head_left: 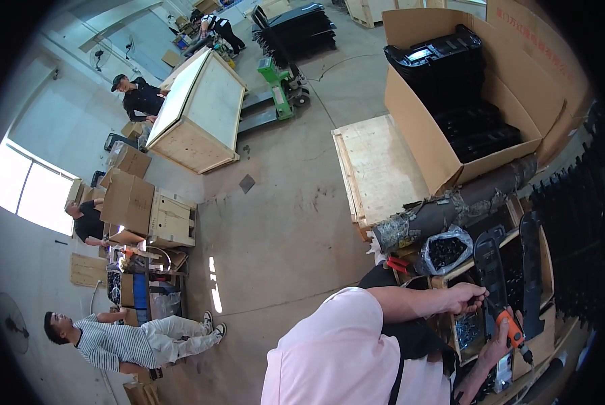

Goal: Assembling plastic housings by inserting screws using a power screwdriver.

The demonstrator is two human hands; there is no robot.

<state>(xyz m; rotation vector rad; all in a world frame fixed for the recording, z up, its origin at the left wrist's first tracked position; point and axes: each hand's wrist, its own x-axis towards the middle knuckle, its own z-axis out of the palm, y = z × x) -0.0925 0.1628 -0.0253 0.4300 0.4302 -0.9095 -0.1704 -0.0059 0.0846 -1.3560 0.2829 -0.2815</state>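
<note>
My left hand (468, 298) reaches out from a pink sleeve and grips the lower end of a long black plastic part (489, 260) that lies across a wooden crate (545, 260). Just below it, my right hand (497, 345) holds an orange and black power screwdriver (515, 333) with its tip close to that part. A second long black part (530, 270) lies parallel to the first, to its right. Under my hands sits a small tray of metal screws (467, 331).
A clear bag of small black pieces (444, 251), red-handled pliers (398, 264) and a dark wrapped roll (457, 202) lie near the crate. Behind them are a wooden board (383, 169) and a big cardboard box of black parts (451, 88). Three people work at the left by cartons; a green pallet truck (282, 81) stands far off.
</note>
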